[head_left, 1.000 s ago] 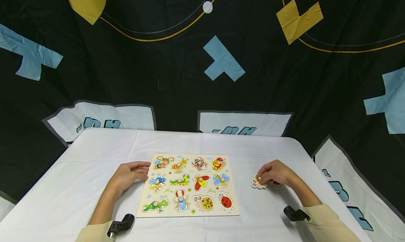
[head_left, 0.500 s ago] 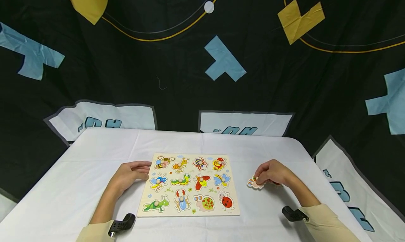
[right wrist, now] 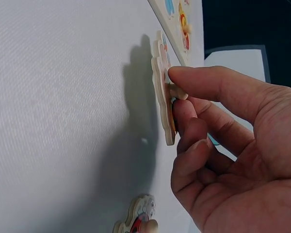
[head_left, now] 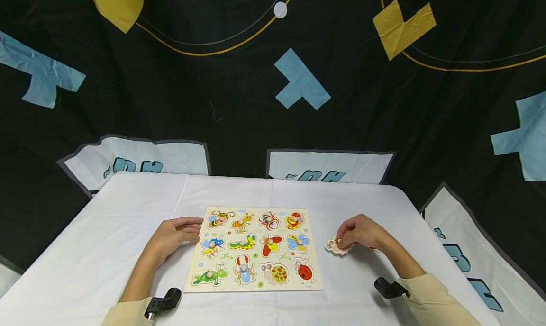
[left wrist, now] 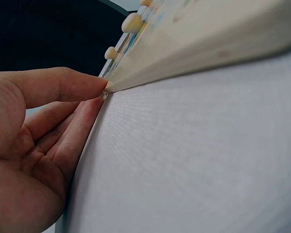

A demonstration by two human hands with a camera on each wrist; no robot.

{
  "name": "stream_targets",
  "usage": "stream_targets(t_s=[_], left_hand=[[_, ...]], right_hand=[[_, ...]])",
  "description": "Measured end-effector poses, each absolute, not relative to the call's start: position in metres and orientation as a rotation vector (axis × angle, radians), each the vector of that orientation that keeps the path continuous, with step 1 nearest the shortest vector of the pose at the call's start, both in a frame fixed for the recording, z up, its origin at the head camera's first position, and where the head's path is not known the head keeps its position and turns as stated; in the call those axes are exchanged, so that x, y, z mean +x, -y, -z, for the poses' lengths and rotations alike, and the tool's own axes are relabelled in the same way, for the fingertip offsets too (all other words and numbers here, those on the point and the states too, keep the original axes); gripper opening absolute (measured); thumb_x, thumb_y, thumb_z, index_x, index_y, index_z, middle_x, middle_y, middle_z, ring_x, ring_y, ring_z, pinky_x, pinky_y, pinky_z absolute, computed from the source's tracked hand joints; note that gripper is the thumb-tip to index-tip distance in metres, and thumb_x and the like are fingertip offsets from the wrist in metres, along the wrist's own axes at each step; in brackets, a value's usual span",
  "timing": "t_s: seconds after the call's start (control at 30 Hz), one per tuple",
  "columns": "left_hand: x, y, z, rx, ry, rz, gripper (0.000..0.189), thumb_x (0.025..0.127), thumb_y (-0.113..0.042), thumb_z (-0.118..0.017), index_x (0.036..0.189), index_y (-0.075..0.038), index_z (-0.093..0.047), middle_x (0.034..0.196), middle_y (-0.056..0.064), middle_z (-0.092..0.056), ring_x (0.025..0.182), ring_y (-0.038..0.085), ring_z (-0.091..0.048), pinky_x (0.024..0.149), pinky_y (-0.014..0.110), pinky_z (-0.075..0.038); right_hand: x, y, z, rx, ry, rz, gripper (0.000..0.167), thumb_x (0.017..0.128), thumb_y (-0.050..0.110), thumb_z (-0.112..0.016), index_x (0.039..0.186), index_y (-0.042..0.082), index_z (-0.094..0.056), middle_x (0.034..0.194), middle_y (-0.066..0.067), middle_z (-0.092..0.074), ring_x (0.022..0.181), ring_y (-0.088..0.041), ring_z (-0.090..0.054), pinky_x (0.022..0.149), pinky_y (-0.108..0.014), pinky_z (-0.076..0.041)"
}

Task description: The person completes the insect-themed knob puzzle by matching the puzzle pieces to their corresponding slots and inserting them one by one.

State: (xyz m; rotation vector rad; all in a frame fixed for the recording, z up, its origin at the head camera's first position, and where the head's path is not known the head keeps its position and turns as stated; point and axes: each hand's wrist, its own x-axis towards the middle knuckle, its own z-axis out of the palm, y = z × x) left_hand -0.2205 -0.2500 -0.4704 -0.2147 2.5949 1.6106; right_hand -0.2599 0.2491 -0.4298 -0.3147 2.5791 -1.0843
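Observation:
My right hand pinches the pale knob of a scalloped snail puzzle piece between thumb and fingers. In the right wrist view the piece is held above the white cloth, its shadow beside it. Beneath and behind that hand lies a ladybug puzzle piece, mostly hidden in the head view. Left of it lies a wooden insect puzzle board with knobbed pieces; its snail spot and ladybug spot show no knobs. My left hand touches the board's left edge with extended fingers.
A white cloth covers the table. Behind it hangs a black curtain with blue and yellow shapes. White printed panels show past the table's edges. A black wrist device sits on each sleeve.
My right hand has moved left with the snail puzzle piece, toward the board, away from the ladybug piece. The left hand and the board stay where they were.

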Motion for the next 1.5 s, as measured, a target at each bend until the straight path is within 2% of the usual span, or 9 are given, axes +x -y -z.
stream_targets(t_s=[0.43, 0.87, 1.13, 1.5], left_hand=[[-0.220, 0.249, 0.470, -0.234, -2.605, -1.589, 0.058, 0.078, -0.010, -0.080, 0.134, -0.005, -0.065, 0.109, 0.005, -0.076, 0.094, 0.008, -0.068, 0.086, 0.024, -0.046], [-0.220, 0.248, 0.469, -0.236, -2.599, -1.586, 0.057, 0.078, -0.010, -0.079, 0.134, -0.005, -0.065, 0.108, 0.005, -0.076, 0.094, 0.008, -0.068, 0.088, 0.027, -0.045], [-0.220, 0.248, 0.471, -0.244, -2.595, -1.597, 0.057, 0.078, -0.010, -0.080, 0.134, -0.005, -0.065, 0.109, 0.005, -0.076, 0.095, 0.008, -0.069, 0.085, 0.024, -0.046], [-0.219, 0.248, 0.470, -0.244, -2.608, -1.584, 0.057, 0.078, -0.010, -0.079, 0.134, -0.005, -0.065, 0.109, 0.005, -0.076, 0.095, 0.008, -0.068, 0.086, 0.024, -0.046]], right_hand=[[-0.259, -0.233, 0.430, -0.364, -2.544, 1.085, 0.016, 0.071, 0.012, -0.084, 0.082, 0.005, -0.075, 0.067, 0.002, -0.066, 0.059, -0.010, -0.051, 0.054, -0.025, -0.038], [-0.257, -0.218, 0.431, -0.410, -2.462, 1.141, 0.018, 0.072, 0.010, -0.084, 0.083, 0.002, -0.073, 0.066, 0.001, -0.065, 0.059, -0.011, -0.052, 0.055, -0.027, -0.040], [-0.257, -0.211, 0.434, -0.400, -2.459, 1.148, 0.017, 0.071, 0.010, -0.085, 0.082, 0.004, -0.074, 0.065, 0.002, -0.064, 0.060, -0.012, -0.053, 0.056, -0.027, -0.043], [-0.252, -0.200, 0.432, -0.448, -2.426, 1.180, 0.019, 0.071, 0.008, -0.084, 0.084, 0.001, -0.073, 0.064, 0.002, -0.062, 0.059, -0.012, -0.051, 0.055, -0.027, -0.040]])
